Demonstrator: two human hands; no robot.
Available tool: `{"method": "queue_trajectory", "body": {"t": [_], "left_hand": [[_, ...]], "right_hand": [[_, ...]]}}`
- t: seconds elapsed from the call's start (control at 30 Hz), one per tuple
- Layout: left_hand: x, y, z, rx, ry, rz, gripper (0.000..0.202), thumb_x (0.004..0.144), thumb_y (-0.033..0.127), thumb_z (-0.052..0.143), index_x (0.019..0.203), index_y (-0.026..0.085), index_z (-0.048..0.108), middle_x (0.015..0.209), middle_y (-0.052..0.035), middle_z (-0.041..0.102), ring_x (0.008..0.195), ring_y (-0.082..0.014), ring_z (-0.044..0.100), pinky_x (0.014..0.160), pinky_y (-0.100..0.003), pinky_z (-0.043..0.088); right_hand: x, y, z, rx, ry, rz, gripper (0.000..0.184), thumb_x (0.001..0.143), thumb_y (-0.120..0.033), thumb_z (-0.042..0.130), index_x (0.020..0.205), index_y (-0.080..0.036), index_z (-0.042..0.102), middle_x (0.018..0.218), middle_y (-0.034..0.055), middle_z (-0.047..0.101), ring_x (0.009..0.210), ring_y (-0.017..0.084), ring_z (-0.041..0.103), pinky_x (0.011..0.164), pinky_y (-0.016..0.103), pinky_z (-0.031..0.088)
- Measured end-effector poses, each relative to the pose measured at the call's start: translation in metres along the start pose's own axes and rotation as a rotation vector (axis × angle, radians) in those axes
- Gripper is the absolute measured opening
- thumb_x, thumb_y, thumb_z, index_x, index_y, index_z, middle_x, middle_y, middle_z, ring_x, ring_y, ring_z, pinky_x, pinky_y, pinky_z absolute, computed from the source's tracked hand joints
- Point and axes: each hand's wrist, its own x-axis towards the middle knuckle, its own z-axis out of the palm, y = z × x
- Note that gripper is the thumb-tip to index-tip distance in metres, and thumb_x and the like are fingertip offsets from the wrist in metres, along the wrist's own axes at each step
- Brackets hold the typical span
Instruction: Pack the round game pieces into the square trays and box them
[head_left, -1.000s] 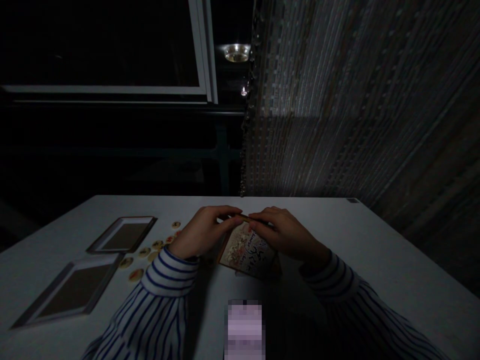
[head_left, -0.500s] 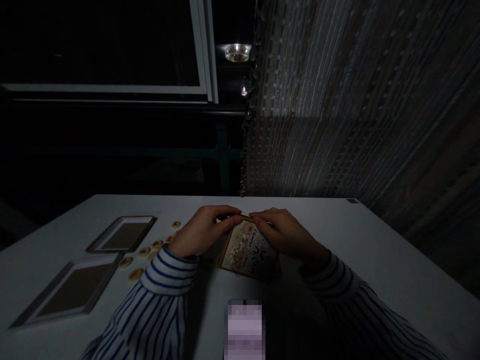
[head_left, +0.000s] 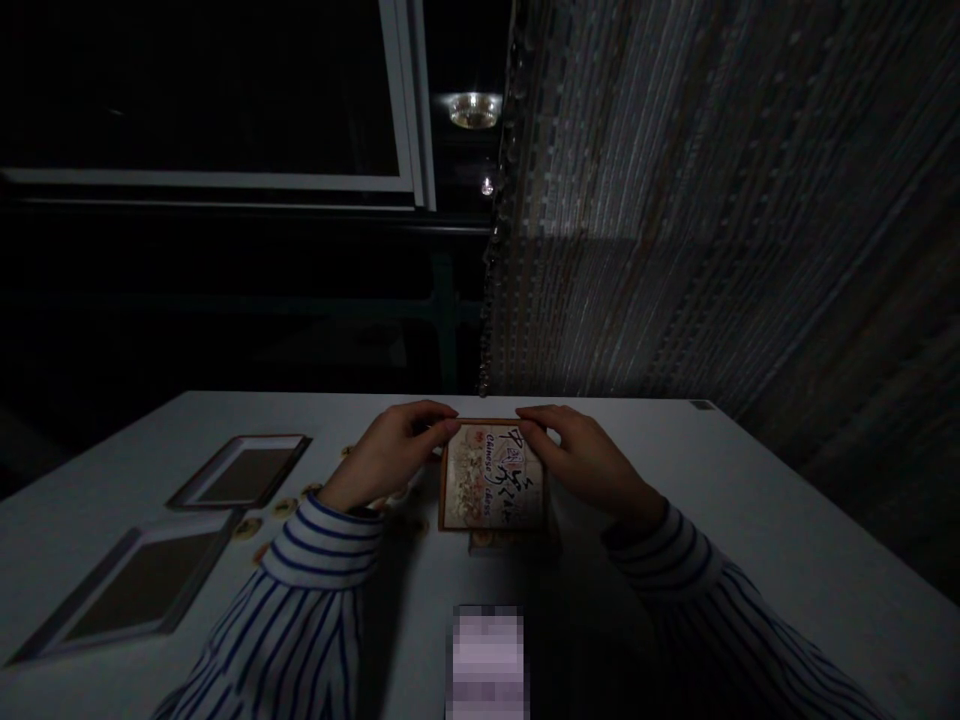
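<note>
Between my hands is a Chinese chess box lid, printed with a picture, large characters and the words "Chinese chess". My left hand pinches its far left corner between thumb and fingers. At the far right corner my right hand grips it the same way. Below the lid's near edge shows part of a shallow box with round pieces inside; the lid hides the rest. Several round wooden chess pieces lie on the table by my left wrist, some of them hidden behind my forearm.
Two shallow rectangular trays or lids with grey-brown insides, the farther one and the nearer one, lie at the left of the white table. A bead curtain hangs behind the table at the right. A window frame stands at the back left.
The lid has turned from a slant to nearly square with me, uncovering the near edge of the box beneath. My hands have moved apart to its two far corners.
</note>
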Motion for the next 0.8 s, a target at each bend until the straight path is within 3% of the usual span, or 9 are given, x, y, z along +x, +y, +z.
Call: {"method": "queue_trajectory", "body": {"t": [0.23,0.57,0.8], "left_hand": [[0.002,-0.004,-0.004,0.004,0.004,-0.033,0.036,0.071,0.042,0.049,0.093,0.015,0.057,0.088,-0.0057,0.062,0.077,-0.0172,0.058,0.062,-0.030,0.051],[0.002,-0.011,-0.008,0.005,-0.054,-0.058,0.037,0.072,0.042,0.048,0.094,0.013,0.056,0.090,-0.0065,0.061,0.079,-0.0175,0.058,0.063,-0.029,0.049],[0.003,-0.008,-0.008,0.264,0.036,0.024,0.036,0.072,0.044,0.047,0.092,0.016,0.059,0.092,-0.0063,0.063,0.084,-0.0192,0.057,0.075,-0.032,0.045]], "right_hand": [[0.001,0.007,0.001,0.105,0.025,0.113,0.037,0.082,-0.038,0.039,0.109,-0.019,0.054,0.102,0.0072,0.060,0.092,0.019,0.055,0.080,0.035,0.042],[0.002,0.008,0.002,0.313,0.021,0.152,0.034,0.079,-0.037,0.045,0.104,-0.017,0.056,0.096,0.0072,0.063,0.085,0.017,0.057,0.075,0.032,0.045],[0.002,0.004,0.002,0.333,0.059,0.122,0.031,0.079,-0.034,0.046,0.103,-0.018,0.057,0.096,0.0066,0.062,0.085,0.017,0.057,0.074,0.032,0.045]]}}
